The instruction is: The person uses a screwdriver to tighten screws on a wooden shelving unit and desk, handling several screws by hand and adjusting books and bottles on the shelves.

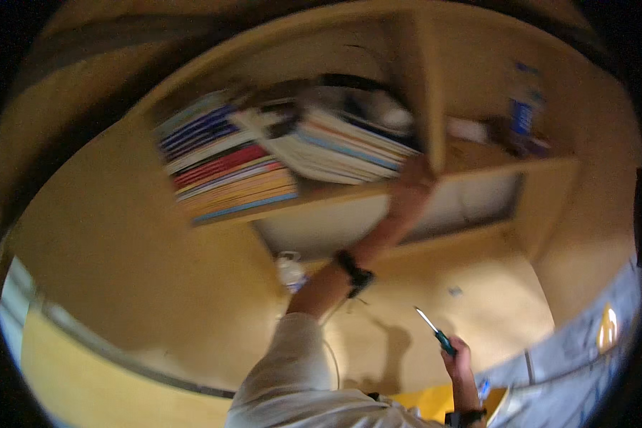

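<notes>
My right hand (pixel 459 359), low on the right, is closed round the green handle of a screwdriver (pixel 446 343). Its thin metal shaft points up and to the left. My left arm, with a dark watch (pixel 356 274) on the wrist, stretches up to the raised wooden shelf (pixel 364 192). At the foot of the upright divider (pixel 429 93), my left hand (pixel 415 177) meets the shelf's front edge. Its fingers are blurred, so their grip does not show. Just left of that hand lies a slanting stack of books (pixel 342 146).
More books (pixel 225 164) are stacked at the shelf's left. A clear bottle with a blue label (pixel 523 114) stands in the right compartment. Under the shelf, a whitish bottle-like object (pixel 291 271) sits by the left panel. A yellow object (pixel 608 328) lies at the far right.
</notes>
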The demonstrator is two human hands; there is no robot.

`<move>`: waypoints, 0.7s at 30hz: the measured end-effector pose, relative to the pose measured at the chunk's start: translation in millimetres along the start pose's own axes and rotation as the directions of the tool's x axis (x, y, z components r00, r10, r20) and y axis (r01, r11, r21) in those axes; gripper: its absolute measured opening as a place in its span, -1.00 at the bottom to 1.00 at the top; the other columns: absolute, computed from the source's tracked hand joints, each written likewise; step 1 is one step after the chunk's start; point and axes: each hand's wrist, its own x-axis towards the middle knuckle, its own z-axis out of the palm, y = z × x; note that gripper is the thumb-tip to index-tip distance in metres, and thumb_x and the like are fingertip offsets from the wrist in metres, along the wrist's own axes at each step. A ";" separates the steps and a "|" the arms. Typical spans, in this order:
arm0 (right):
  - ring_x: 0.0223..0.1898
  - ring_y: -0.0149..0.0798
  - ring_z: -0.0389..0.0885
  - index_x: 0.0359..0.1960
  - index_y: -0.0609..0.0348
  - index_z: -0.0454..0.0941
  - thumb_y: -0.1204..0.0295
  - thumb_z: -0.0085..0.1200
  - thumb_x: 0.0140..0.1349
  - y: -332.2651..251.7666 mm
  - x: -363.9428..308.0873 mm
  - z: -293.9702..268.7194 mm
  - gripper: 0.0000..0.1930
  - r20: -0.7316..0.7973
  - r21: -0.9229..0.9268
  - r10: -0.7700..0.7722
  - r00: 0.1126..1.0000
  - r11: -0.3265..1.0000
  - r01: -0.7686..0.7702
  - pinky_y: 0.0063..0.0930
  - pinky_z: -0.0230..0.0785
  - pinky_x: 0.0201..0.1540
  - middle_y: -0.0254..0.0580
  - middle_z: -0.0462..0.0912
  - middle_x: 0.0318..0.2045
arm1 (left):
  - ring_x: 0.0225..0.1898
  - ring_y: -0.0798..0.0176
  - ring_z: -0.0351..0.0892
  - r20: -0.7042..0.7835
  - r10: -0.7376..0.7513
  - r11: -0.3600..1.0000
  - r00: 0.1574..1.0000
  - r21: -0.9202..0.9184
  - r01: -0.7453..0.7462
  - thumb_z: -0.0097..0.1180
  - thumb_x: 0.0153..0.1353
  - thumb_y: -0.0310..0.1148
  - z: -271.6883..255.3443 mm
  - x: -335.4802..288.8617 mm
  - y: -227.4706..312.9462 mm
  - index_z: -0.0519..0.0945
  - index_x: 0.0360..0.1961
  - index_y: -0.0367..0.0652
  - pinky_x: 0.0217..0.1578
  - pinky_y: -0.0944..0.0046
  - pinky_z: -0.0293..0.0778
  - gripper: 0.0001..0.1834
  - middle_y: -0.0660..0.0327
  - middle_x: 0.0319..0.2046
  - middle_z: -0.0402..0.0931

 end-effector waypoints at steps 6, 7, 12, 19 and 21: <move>-0.56 -0.36 0.43 -0.28 0.26 0.44 0.48 -0.07 0.10 -5.4 -7.0 32.0 -0.83 0.097 0.033 0.052 0.994 0.998 -0.055 -0.63 0.30 -0.56 -0.18 0.50 -0.50 | 0.11 -0.14 0.39 0.105 0.133 0.987 0.986 0.078 -0.142 0.10 0.04 -0.43 -8.6 -5.5 0.1 0.53 -0.02 -0.01 0.20 -0.09 0.21 -0.60 -0.16 -0.10 0.49; -0.56 -0.35 0.44 -0.27 0.26 0.43 0.48 -0.06 0.10 -3.3 -7.4 34.7 -0.83 0.131 0.028 0.078 0.988 0.996 -0.082 -0.62 0.28 -0.57 -0.18 0.50 -0.50 | 0.11 -0.14 0.39 0.110 0.136 0.986 0.984 0.085 -0.146 0.10 0.04 -0.43 -10.1 -6.4 -2.2 0.53 -0.02 -0.01 0.20 -0.09 0.21 -0.60 -0.16 -0.10 0.49; -0.47 -0.29 0.51 -0.27 0.26 0.47 0.53 -0.07 0.11 -4.8 0.5 47.6 -0.84 0.075 0.031 0.029 0.997 0.999 -0.031 -0.55 0.31 -0.51 -0.21 0.52 -0.47 | 0.09 -0.12 0.40 0.086 0.221 0.970 0.971 0.082 -0.228 0.06 0.02 -0.38 -10.2 -3.7 -4.9 0.58 -0.07 -0.02 0.21 -0.07 0.20 -0.63 -0.14 -0.09 0.49; -0.47 -0.30 0.51 -0.27 0.28 0.46 0.53 -0.10 0.12 -10.7 11.7 44.1 -0.84 0.140 0.017 0.034 0.990 0.999 -0.037 -0.54 0.33 -0.49 -0.24 0.52 -0.48 | 0.05 -0.12 0.43 0.046 0.206 0.977 0.977 0.038 -0.208 0.09 -0.07 -0.39 -6.5 -2.0 -6.6 0.57 -0.04 -0.04 0.18 -0.07 0.25 -0.54 -0.14 -0.08 0.47; -0.48 -0.30 0.51 -0.27 0.28 0.46 0.54 -0.10 0.12 -13.9 8.4 54.1 -0.84 0.150 0.021 0.015 0.989 1.000 -0.018 -0.55 0.33 -0.49 -0.24 0.52 -0.48 | 0.05 -0.13 0.43 0.055 0.193 0.980 0.980 0.025 -0.195 0.08 -0.08 -0.40 -9.0 -3.1 -3.7 0.57 -0.04 -0.04 0.18 -0.07 0.25 -0.54 -0.14 -0.09 0.47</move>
